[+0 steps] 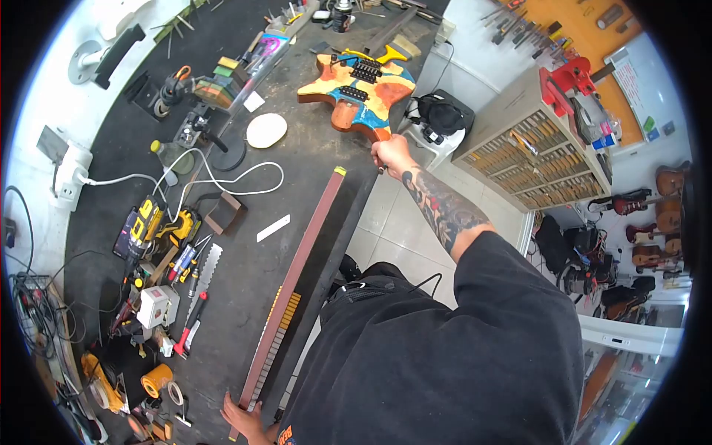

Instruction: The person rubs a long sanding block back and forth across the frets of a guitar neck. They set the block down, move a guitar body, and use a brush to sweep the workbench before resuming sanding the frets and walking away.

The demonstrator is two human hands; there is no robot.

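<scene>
The right hand (pixel 393 153) grips one guitar body (pixel 374 90); the left hand (pixel 246 424) clasps one bar (pixel 298 265).

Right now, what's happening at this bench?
Someone is working bare-handed at a dark bench. Their right hand seems to grip the near tip of a colourful guitar body. Their left hand holds the near end of a long reddish-brown bar. A yellow-and-black drill lies among other tools.

Painted wooden guitar body (pixel 386 90), matt workbench (pixel 230 326), cloth shirt (pixel 445 356), smooth floor tiles (pixel 393 230)
</scene>
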